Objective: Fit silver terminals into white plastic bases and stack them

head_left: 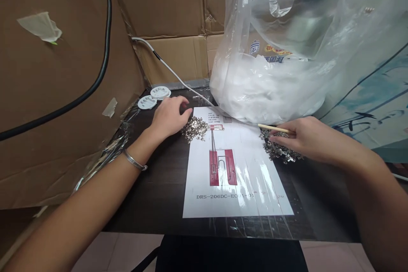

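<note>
A printed sheet (239, 178) with a red drawing lies under clear film on the dark table (153, 195). My left hand (170, 115) is beside the pile of small shiny metal parts (195, 128) at the sheet's upper left edge; its thumb and fingers are apart, and nothing shows between them. On the right, my right hand (301, 136) grips a thin wooden stick (274, 128) that points left. Beneath that hand sits a second pile of metal parts (282, 151), partly hidden by the fingers.
White round discs (147, 102) lie at the table's back left. A large clear bag of white material (270, 87) stands behind the sheet. A white cable (174, 69) runs down to the table. Cardboard (172, 4) walls the back and left, where a black cable (106, 46) hangs.
</note>
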A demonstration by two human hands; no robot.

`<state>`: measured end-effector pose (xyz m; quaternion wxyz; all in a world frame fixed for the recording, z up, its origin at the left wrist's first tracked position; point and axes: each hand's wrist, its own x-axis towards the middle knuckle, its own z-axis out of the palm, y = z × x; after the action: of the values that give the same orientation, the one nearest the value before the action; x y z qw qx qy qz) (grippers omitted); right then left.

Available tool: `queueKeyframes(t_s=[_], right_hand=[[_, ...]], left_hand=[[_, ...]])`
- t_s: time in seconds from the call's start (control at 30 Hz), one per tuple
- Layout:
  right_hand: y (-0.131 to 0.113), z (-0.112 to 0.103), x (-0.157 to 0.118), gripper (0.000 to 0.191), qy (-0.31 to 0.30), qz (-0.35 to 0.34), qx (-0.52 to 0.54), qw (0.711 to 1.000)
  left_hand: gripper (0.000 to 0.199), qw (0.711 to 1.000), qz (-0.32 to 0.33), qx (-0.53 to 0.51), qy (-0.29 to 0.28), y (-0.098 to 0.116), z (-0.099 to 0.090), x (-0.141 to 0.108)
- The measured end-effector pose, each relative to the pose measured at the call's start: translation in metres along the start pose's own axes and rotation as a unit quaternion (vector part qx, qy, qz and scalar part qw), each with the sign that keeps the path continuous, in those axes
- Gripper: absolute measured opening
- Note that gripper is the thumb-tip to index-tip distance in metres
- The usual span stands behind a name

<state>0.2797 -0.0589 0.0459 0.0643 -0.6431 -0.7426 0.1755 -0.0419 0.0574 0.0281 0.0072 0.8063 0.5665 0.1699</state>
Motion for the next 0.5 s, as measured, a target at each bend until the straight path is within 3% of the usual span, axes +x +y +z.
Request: queueKeyframes(t_s=[0.1,0.17,0.27,0.3,0.37,0.5], right_hand=[[-0.001,-0.005,-0.005,0.046,0.046,0.028,0.026,0.998],[-0.010,-0.014,-0.009,0.050,0.161,0.029,0.074,0.984],[-0.029,-0.041,-0.011,0.055,0.371,-0.001,0.119,0.921],[-0.034,-0.054,-0.007,0.053,0.411,-0.010,0.106,0.906],[-0.042,-0.081,0.007,0.047,0.433,0.014,-0.020,0.901],[-0.036,-0.123,0.061,0.056,0.355,-0.013,-0.200,0.913]], left_hand=[[0.021,0.998,0.019,-0.021,-0.054,0.030,-0.002,-0.003],[0.020,0.996,0.030,-0.040,-0.070,0.044,-0.002,-0.005],[0.020,0.993,0.048,-0.067,-0.080,0.055,0.002,-0.011],[0.020,0.992,0.061,-0.079,-0.079,0.056,0.004,-0.014],[0.019,0.988,0.096,-0.104,-0.069,0.055,0.009,-0.020],[0.019,0.976,0.174,-0.121,-0.046,0.049,0.019,-0.030]])
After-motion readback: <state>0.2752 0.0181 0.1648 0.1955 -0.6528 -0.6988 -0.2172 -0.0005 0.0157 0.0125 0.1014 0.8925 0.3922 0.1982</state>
